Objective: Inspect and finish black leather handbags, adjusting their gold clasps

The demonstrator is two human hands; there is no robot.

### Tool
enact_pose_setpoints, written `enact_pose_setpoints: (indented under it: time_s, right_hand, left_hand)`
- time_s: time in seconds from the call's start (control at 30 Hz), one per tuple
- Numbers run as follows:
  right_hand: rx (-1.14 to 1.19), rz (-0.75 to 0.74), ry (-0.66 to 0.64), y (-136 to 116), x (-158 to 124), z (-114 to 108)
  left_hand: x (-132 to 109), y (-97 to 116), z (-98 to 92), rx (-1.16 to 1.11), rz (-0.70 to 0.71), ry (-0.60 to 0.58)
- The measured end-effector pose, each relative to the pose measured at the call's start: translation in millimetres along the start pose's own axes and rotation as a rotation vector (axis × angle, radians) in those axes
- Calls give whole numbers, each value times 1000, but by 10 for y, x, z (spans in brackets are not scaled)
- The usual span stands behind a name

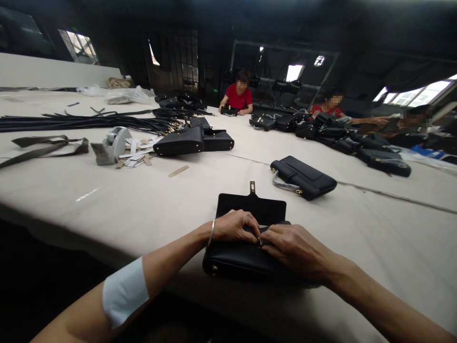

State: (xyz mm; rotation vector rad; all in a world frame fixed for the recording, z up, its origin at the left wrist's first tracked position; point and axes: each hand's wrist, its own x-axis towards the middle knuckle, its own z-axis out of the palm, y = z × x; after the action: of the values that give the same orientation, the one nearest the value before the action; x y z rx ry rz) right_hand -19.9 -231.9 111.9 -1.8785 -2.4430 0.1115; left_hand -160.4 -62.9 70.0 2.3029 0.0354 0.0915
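A black handbag lies in front of me at the table's near edge. Its flap is folded back away from me, with a gold metal plate at the flap's tip. My left hand, with a bracelet at the wrist, pinches the middle of the bag's upper side. Facing it, my right hand has its fingers closed at the same spot. Between the fingertips shows a small metal fitting, partly covered. Exactly what each fingertip grips is hidden.
Another black handbag with a wrapped handle lies beyond my right hand. Farther left are black bags, a tape dispenser, paper strips and black straps. More bags are heaped at right. Co-workers sit across the table.
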Motion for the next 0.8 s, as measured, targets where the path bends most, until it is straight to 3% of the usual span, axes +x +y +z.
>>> enact_pose_setpoints:
  time_s: [0.17, 0.33, 0.47, 0.6, 0.7, 0.8]
  right_hand:
    - [-236, -31, 72, -143, 30, 74]
    - [-235, 16, 78, -157, 24, 113]
    - [7, 132, 156, -125, -7, 152]
    - [406, 372, 241, -100, -40, 184]
    - [714, 531, 239, -85, -46, 175]
    - [886, 555, 210, -64, -34, 160]
  left_hand:
    - [88, 92, 13, 86, -48, -12]
    - [80, 152, 66, 167, -65, 5]
    - [51, 191, 80, 228, -37, 49]
    - [50, 218, 65, 279, 2, 117]
    - [36, 235, 68, 331, 65, 175]
    - [-3, 256, 76, 451, 208, 270]
